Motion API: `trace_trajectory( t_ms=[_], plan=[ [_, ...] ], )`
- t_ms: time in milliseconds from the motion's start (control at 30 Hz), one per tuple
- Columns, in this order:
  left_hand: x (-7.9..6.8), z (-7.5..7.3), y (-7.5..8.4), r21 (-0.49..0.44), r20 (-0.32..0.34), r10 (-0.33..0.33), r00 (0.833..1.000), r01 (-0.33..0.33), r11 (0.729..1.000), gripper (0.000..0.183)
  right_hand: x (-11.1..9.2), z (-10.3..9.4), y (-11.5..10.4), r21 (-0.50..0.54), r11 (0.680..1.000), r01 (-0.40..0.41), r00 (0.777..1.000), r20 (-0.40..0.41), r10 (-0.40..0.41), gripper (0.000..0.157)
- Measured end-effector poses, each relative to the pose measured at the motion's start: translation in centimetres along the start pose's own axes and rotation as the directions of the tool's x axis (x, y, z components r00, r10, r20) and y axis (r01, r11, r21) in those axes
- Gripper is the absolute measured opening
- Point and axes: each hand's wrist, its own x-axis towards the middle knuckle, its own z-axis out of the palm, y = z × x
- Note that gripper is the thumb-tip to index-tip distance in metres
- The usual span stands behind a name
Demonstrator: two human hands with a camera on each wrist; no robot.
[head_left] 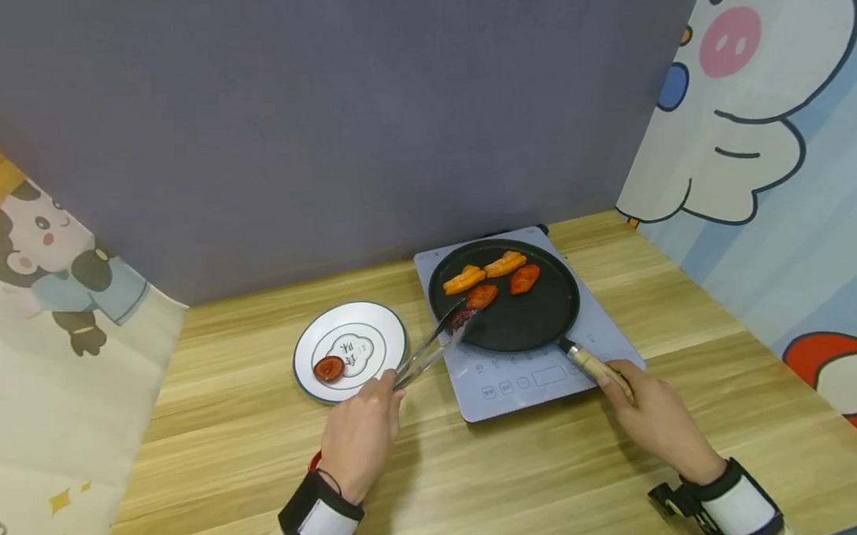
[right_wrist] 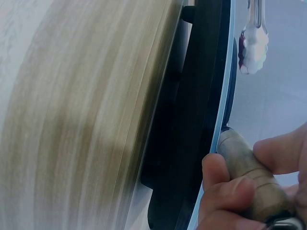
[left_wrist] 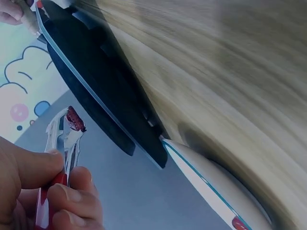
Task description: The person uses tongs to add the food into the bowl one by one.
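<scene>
My left hand [head_left: 362,431] grips metal tongs [head_left: 423,365] with red on the handle. Between the tong tips is a dark red piece of food [left_wrist: 75,119], over the left edge of a black flat pan [head_left: 525,319]. In the head view I cannot tell whether this piece touches the pan. Two orange strips [head_left: 464,279] and two reddish pieces [head_left: 524,279] lie in the pan. My right hand [head_left: 656,413] holds the pan's wooden handle [head_left: 593,364], fingers wrapped round it in the right wrist view. The pan sits on a pale induction cooker [head_left: 504,399].
Left of the cooker, a white plate [head_left: 374,324] with a blue rim holds a round, dark red slice [head_left: 329,369]. Both stand on a wooden table [head_left: 250,431]. A grey panel [head_left: 311,146] rises behind, with cartoon-printed walls at both sides.
</scene>
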Motion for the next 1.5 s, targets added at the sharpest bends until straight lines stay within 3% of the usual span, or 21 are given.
trace_trajectory(
  t_ms=[700,900,1267,1500],
  plan=[
    [2.8,1.8,2.4,-0.014,-0.028,0.094,0.995,-0.094,0.995,0.018,0.0,0.1,0.0,0.006,1.0,-0.004,1.0,0.002,0.004,0.038],
    [3.5,2.2,3.1,-0.007,-0.009,0.131,0.991,-0.131,0.991,0.019,0.0,0.1,0.1,0.005,1.0,0.005,1.0,0.002,-0.005,0.037],
    [4.7,2.8,4.7,0.017,-0.006,0.147,0.989,-0.146,0.989,0.017,0.0,0.1,0.2,-0.005,1.0,0.019,1.0,-0.018,-0.019,0.036],
    [5.3,3.0,5.5,0.021,0.031,0.157,0.987,-0.157,0.987,0.018,0.0,0.1,0.0,-0.01,1.0,0.024,0.999,-0.029,-0.024,0.034]
  ],
)
